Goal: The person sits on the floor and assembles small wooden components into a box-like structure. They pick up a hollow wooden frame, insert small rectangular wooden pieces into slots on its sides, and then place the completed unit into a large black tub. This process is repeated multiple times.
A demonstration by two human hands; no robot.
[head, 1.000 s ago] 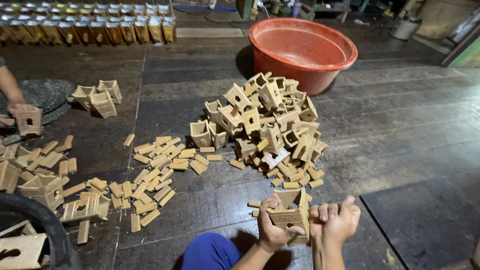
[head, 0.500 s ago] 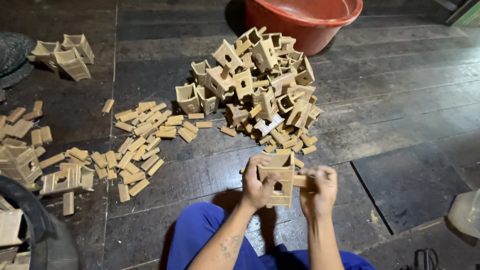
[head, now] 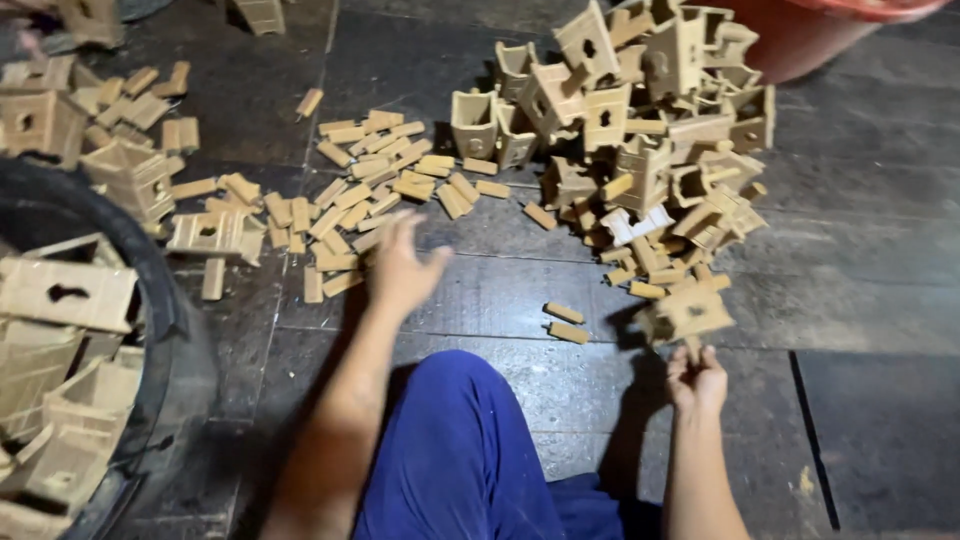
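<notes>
Dark plank floor (head: 860,300). Right hand (head: 697,378) pinches a small wooden house (head: 690,312) by its peg; left hand (head: 402,268), fingers spread, nears loose slats (head: 350,190) (blurred). Thin grip risks dropping it.

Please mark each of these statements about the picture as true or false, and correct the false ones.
1. The right hand holds a small wooden box piece up from below. True.
2. The left hand grips a wooden slat. False: it is open with fingers spread, empty, reaching toward the loose flat slats on the floor.
3. A red tub stands at the upper right, behind the heap of box pieces. True.
4. The black round container at the left is empty. False: wooden box pieces lie in it.
5. The person wears blue trousers. True.
</notes>
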